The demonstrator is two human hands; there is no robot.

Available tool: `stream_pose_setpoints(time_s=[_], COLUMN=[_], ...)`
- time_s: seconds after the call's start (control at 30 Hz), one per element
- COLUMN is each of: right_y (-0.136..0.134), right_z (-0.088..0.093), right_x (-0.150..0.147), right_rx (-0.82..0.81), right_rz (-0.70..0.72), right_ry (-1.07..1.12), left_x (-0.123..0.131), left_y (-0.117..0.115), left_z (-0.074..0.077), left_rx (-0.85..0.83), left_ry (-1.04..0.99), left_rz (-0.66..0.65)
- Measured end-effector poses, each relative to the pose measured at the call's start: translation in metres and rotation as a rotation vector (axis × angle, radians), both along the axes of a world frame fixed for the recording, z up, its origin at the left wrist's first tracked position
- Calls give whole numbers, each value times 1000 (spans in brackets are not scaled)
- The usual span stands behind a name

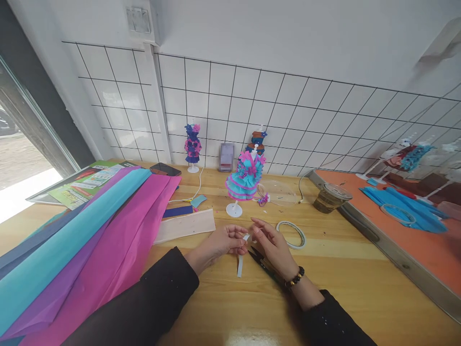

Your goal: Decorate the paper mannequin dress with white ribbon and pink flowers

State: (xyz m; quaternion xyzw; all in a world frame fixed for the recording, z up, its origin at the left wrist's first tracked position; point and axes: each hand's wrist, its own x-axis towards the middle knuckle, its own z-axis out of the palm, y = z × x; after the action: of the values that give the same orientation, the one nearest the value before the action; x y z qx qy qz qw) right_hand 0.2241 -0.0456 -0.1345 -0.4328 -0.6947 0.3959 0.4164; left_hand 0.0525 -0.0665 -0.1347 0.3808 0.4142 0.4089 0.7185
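Observation:
A narrow white strip, like a piece of double-sided tape [240, 266], is pinched between the thumb and fingers of my left hand [225, 241]; its lower end hangs over the table. My right hand [272, 244] is curled close beside it, thumb and fingers near the strip's upper end. What those fingertips hold, if anything, I cannot make out. Black scissors [264, 265] lie partly hidden under my right hand. Just beyond my hands stands a small dress form [245, 182] in a turquoise and pink ruffled paper dress, upright on a white round base.
A tape roll [302, 242] lies at the right. Colored paper sheets [140, 211] cover the left side, near a pale paper strip [187, 227]. Behind stand a purple dress form [192, 146], a phone [226, 157] and another dress form [258, 137]. A plastic cup [329, 198] stands right.

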Motion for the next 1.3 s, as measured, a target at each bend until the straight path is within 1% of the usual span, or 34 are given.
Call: stream_pose_setpoints(time_s=[0.13, 0.23, 0.33, 0.5, 0.6, 0.7, 0.8, 0.87, 1.0, 1.07, 1.13, 1.2, 1.3], right_y=[6, 9, 10, 15, 17, 10, -8, -24, -53, -63, -70, -74, -81], right_z=[-3, -3, -3, -5, -5, -3, 2, 8, 16, 13, 8, 3, 3], right_x=[3, 4, 5, 14, 24, 32, 35, 36, 37, 38, 40, 43, 47], right_rx=[-114, -244, -323, -350, -322, -220, -90, 0, 173, 296, 423, 509, 537], right_rz=[-91, -109, -130, -210, -250, -268, -224, -188, 20, 62, 69, 85, 120], right_ry=[58, 194, 347, 520, 538, 403, 162, -51, -537, -708, -830, -909, -953], left_x=[-1, -2, -3, -3, -3, -3, -3, -4, -5, -6, -7, -7, -7], left_y=[1, 2, 2, 2, 0, -1, -2, -2, -3, -4, -5, -5, -4], left_z=[-7, -10, -13, -12, -7, -3, -4, -6, -7, -5, -3, -3, -6], left_rx=[34, 44, 53, 66, 47, 14, 28, 44, 73, 84, 94, 104, 109], left_ry=[-10, -2, -3, -13, -21, -14, -23, -26, -40, -48, -42, -37, -39], left_rz=[-37, -50, -52, -68, -66, -52, -55, -66, -89, -106, -120, -125, -123])
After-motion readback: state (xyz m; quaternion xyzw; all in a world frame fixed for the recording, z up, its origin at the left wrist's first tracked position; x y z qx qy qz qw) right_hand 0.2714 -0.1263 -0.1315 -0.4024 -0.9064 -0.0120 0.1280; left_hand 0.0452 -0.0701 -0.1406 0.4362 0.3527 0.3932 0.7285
